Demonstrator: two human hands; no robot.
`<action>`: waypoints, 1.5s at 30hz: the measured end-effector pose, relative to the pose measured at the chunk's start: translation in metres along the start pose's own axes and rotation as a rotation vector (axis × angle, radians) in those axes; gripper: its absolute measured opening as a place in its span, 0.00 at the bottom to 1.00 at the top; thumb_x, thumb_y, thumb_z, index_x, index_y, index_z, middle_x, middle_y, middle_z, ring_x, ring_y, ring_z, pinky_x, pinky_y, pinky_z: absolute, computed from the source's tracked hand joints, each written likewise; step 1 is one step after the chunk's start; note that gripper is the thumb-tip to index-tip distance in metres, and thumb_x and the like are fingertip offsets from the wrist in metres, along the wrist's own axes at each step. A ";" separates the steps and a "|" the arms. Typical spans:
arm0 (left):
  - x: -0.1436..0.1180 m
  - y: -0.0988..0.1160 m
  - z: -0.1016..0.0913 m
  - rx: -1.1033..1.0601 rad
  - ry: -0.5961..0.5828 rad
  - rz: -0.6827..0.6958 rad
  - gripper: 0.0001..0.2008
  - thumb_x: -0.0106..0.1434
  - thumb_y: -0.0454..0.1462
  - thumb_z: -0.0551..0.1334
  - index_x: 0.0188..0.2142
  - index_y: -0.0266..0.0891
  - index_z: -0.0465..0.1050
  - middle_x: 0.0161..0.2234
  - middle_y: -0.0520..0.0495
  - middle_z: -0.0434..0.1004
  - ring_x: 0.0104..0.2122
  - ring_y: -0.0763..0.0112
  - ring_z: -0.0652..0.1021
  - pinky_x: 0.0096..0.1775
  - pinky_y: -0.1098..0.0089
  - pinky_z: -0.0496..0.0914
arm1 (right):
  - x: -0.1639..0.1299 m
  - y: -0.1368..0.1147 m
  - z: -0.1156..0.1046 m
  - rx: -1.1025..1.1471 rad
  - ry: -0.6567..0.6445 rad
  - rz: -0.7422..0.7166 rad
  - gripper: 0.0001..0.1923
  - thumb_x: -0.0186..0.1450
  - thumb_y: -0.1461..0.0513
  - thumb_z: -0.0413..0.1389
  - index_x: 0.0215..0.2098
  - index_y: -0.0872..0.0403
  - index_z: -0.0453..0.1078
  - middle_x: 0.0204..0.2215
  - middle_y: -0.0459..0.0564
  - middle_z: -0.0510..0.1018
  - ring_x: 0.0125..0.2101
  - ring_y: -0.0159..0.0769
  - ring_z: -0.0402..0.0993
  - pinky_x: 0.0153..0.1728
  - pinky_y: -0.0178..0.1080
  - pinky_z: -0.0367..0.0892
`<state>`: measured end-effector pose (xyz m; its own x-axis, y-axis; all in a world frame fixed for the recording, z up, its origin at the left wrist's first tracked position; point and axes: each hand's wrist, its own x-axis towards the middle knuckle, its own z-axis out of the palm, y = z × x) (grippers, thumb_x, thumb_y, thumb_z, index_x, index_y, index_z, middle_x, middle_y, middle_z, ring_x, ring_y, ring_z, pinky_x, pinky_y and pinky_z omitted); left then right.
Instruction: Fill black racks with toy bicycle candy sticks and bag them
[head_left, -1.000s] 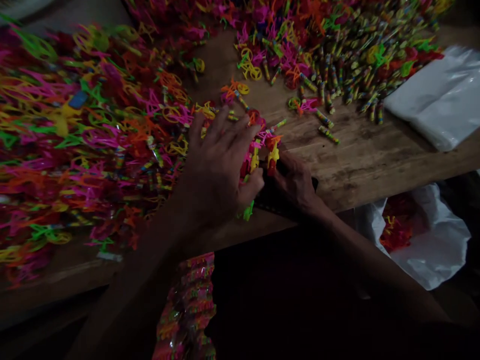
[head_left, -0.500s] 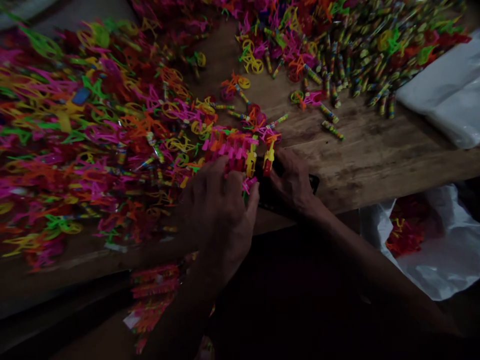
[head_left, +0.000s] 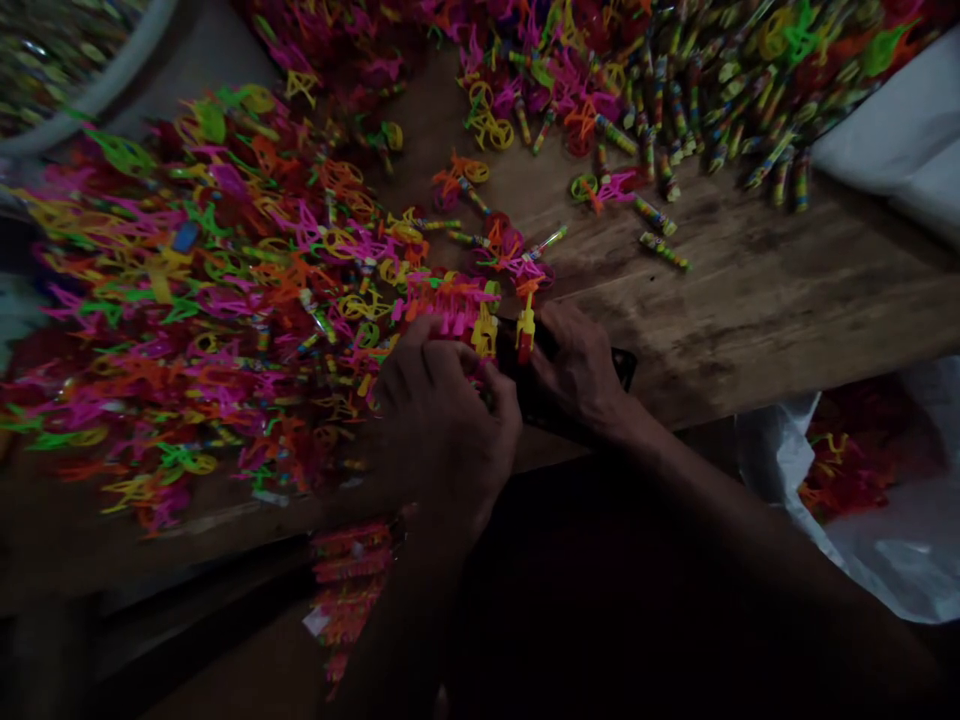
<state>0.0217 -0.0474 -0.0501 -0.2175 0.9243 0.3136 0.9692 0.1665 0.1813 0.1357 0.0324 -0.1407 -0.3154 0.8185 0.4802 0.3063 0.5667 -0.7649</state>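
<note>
My left hand (head_left: pixel 442 425) is curled at the table's front edge, gripping a bunch of small plastic toys (head_left: pixel 457 310) in pink, orange and yellow. My right hand (head_left: pixel 581 370) rests just to its right, fingers closed over a dark flat object (head_left: pixel 622 368) and touching a yellow and red toy (head_left: pixel 525 330). A big heap of neon plastic toys (head_left: pixel 225 290) covers the left of the wooden table (head_left: pixel 750 310). Several small striped wrapped sticks (head_left: pixel 660 250) lie scattered beyond my hands.
A second heap of toys and sticks (head_left: pixel 675 80) fills the far right. White plastic bags (head_left: pixel 900 150) lie at the right edge. Below the table an open white bag (head_left: pixel 862 500) holds red toys. Packed strips (head_left: pixel 345 590) hang at my lap.
My left hand was spread flat over the toys, then pulled back toward the table edge and curled shut around a bunch. My right hand stayed in place. The view shifted slightly.
</note>
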 end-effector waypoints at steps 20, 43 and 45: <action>0.016 -0.012 -0.046 0.056 -0.253 0.264 0.39 0.63 0.43 0.66 0.70 0.34 0.57 0.72 0.32 0.55 0.70 0.36 0.57 0.67 0.38 0.56 | 0.002 0.010 0.000 0.113 0.141 0.120 0.09 0.70 0.55 0.55 0.40 0.51 0.74 0.36 0.50 0.82 0.37 0.40 0.77 0.41 0.42 0.73; 0.047 -0.018 -0.002 -0.098 -0.276 0.328 0.33 0.60 0.33 0.55 0.66 0.38 0.63 0.67 0.42 0.66 0.70 0.47 0.60 0.69 0.43 0.51 | 0.001 -0.002 -0.003 -0.150 -0.073 -0.020 0.09 0.69 0.65 0.52 0.42 0.54 0.74 0.36 0.52 0.80 0.38 0.42 0.73 0.43 0.43 0.70; 0.049 -0.018 -0.003 -0.072 -0.303 0.337 0.33 0.60 0.33 0.55 0.66 0.36 0.63 0.67 0.41 0.65 0.70 0.46 0.60 0.69 0.42 0.52 | 0.002 -0.002 -0.001 -0.193 -0.101 -0.009 0.09 0.71 0.65 0.51 0.41 0.54 0.74 0.35 0.53 0.79 0.39 0.43 0.73 0.45 0.44 0.70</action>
<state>-0.0073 -0.0060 -0.0348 0.1627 0.9833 0.0812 0.9672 -0.1752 0.1837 0.1352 0.0331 -0.1373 -0.4041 0.8055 0.4335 0.4661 0.5891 -0.6600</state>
